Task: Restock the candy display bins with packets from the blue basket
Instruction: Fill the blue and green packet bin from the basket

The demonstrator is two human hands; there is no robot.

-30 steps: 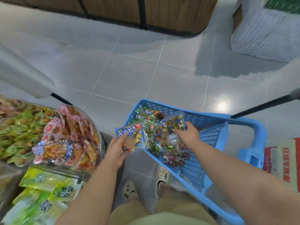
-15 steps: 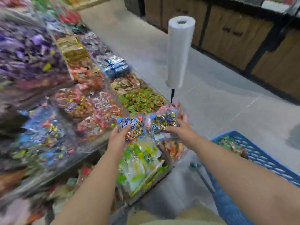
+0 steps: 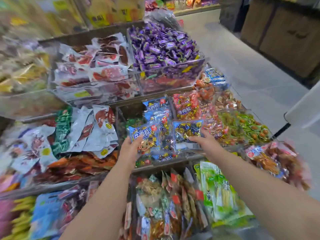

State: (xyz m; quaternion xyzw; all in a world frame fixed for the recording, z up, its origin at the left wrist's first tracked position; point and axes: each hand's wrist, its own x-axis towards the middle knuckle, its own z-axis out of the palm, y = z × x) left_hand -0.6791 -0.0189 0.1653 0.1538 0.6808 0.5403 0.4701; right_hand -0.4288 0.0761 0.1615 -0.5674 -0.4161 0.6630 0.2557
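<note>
Floor tiles [image 3: 242, 70], pale grey and glossy, run up the right side of our view to wooden cabinets [image 3: 285, 37] with dark frames. At the right edge we see a white roll [image 3: 304, 108] above a thin black pole [image 3: 282, 129], both partly cut off. The rest is a tiered display [image 3: 83, 34] of clear-walled bins, and its left side is too blurred for us to read.

On the upper tier, a bin of purple-wrapped sweets [image 3: 162, 47] sits beside a bin of red-and-white pouches [image 3: 97, 66]. Lower down, white and green pouches [image 3: 83, 129] are heaped to the left and green-wrapped sweets [image 3: 247, 125] lie to the right. Red packets of gold sweets [image 3: 187, 108] sit between the green sweets and the middle bin [image 3: 129, 110]. On the lowest tier, nearest us, upright brown snack packs [image 3: 173, 196] stand beside pale green packs [image 3: 218, 193].

Both our forearms reach over that lowest tier to the middle bin, which already holds stocked blue packets [image 3: 156, 108] of gold-wrapped sweets. The grip of our left hand [image 3: 129, 149] is clamped on a blue-labelled packet [image 3: 143, 135], fingers curled round its lower left corner. The grip of our right hand [image 3: 206, 141] pinches the lower edge of a gold-and-blue packet [image 3: 187, 129], just beside the first. Both packets are at the front of the middle bin, over the ones inside. We cannot tell whether they rest on them.
</note>
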